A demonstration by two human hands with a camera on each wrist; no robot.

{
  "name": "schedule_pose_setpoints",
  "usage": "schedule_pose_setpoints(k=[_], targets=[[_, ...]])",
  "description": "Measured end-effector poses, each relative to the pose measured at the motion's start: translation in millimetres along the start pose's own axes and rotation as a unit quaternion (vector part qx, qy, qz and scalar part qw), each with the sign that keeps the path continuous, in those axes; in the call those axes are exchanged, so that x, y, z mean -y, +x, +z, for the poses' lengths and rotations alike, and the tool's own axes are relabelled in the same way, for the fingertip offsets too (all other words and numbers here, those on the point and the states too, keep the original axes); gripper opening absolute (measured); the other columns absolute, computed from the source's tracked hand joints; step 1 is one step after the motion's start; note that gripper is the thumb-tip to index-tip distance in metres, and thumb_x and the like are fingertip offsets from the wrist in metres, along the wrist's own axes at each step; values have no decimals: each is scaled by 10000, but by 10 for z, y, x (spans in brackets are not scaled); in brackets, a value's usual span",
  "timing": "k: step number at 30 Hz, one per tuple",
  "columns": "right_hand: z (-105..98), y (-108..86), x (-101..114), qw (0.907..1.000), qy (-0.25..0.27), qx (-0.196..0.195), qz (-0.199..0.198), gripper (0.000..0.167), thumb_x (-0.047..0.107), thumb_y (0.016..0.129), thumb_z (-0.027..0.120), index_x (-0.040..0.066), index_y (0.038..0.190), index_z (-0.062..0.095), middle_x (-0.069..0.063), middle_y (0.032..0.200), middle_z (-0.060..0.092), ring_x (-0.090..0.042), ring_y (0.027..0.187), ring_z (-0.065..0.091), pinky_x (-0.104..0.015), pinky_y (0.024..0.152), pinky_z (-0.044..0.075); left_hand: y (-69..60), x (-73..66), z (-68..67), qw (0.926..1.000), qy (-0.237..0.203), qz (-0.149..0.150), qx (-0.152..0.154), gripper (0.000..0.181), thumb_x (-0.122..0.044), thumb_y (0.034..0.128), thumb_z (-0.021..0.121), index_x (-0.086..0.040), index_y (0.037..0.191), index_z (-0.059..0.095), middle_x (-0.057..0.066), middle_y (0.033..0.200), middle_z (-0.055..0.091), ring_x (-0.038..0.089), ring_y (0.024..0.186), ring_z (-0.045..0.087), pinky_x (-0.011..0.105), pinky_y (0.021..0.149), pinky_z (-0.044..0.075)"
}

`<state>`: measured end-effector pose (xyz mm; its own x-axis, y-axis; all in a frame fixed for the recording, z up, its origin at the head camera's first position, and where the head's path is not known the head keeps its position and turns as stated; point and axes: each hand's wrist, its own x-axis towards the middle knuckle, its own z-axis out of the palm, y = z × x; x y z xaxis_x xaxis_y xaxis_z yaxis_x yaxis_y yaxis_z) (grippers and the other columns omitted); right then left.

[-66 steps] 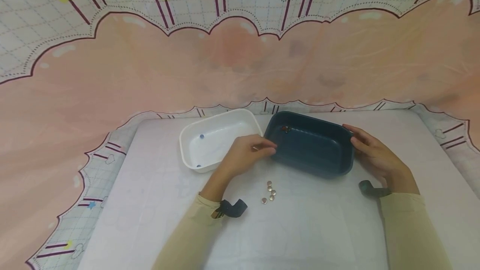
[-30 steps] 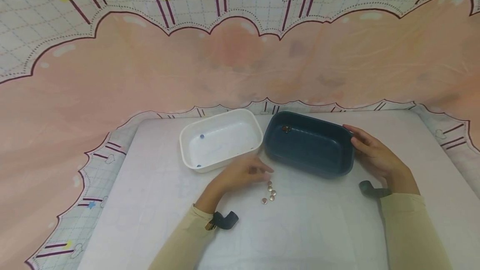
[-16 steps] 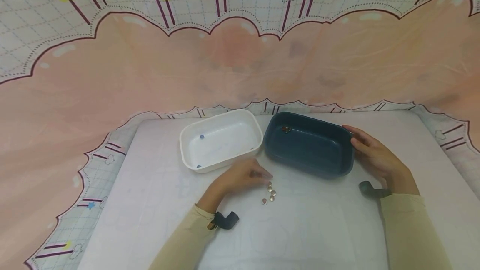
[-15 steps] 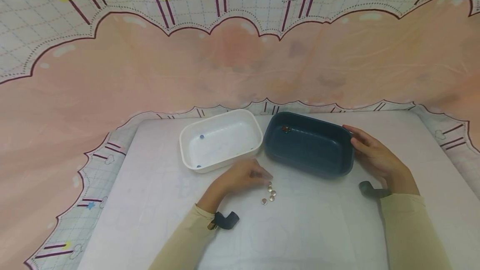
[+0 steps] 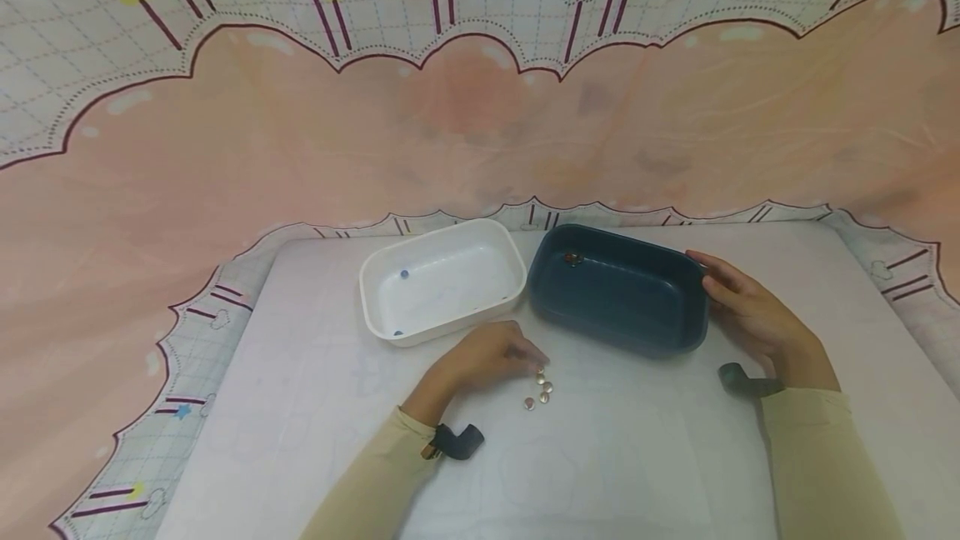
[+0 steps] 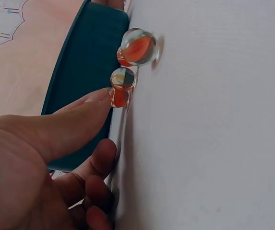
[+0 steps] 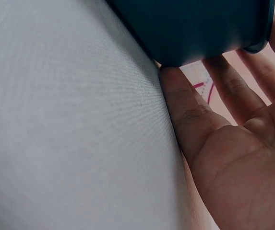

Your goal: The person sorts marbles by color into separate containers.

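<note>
Just off tray rims, left hand at marbles

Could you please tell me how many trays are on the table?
2: a white tray on the left and a dark blue tray on the right, touched by the right hand.

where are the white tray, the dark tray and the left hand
White tray (image 5: pixel 457 273): head view, on the bare floor inside it
Dark tray (image 5: pixel 626 292): head view, on the bare floor inside it
Left hand (image 5: pixel 483 357): head view, on the back of the hand
</note>
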<state>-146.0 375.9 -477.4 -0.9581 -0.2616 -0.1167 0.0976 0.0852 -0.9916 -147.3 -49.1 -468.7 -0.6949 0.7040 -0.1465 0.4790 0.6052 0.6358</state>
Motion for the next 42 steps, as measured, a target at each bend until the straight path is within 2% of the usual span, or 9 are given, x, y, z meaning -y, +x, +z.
schedule_pose_setpoints(k=[11,17,22,29,36,42], targets=[[3,-10,9,9999,-154,-15,-1,545,213,1101,461,189,1618,290,145,1496,419,114,1277,477,-58,985,417,10,-31,19,9998,172,-91,-77,188,-320,953,713,-282,1113,804,-120,955,683,16,870,563,202,763,459],[5,-5,2,9994,207,185,-197,539,168,1104,443,164,1619,283,119,1495,433,81,1291,496,-77,993,423,2,-56,22,9994,175,-254,-143,173,-323,944,721,-289,1089,808,-125,940,673,20,850,557,208,752,457],[19,-5,18,9999,128,27,45,551,209,1097,475,200,1617,294,84,1544,386,99,1292,472,-65,989,415,-4,-72,27,9989,157,-389,-195,164,-338,933,730,-303,1071,811,-136,914,655,24,826,546,212,734,450],[17,-8,32,9996,80,28,287,566,241,1097,476,239,1625,272,-2,1657,236,83,1351,389,-65,1010,399,-2,-71,24,9990,202,-294,-267,157,-320,926,737,-284,1058,814,-127,898,652,25,808,540,205,731,447],[20,2,31,9996,69,-67,276,560,230,1095,480,210,1619,283,8,1611,314,89,1308,450,-65,994,410,0,-62,13,9993,147,-227,-252,156,-316,933,731,-273,1058,812,-130,908,666,15,825,552,205,752,456],[0,3,24,9996,-193,-39,198,556,247,1096,478,214,1618,288,98,1556,382,123,1283,460,-54,979,409,2,-67,-4,9994,-6,-237,-259,151,-292,950,720,-269,1072,807,-133,950,713,23,888,603,224,802,487]])
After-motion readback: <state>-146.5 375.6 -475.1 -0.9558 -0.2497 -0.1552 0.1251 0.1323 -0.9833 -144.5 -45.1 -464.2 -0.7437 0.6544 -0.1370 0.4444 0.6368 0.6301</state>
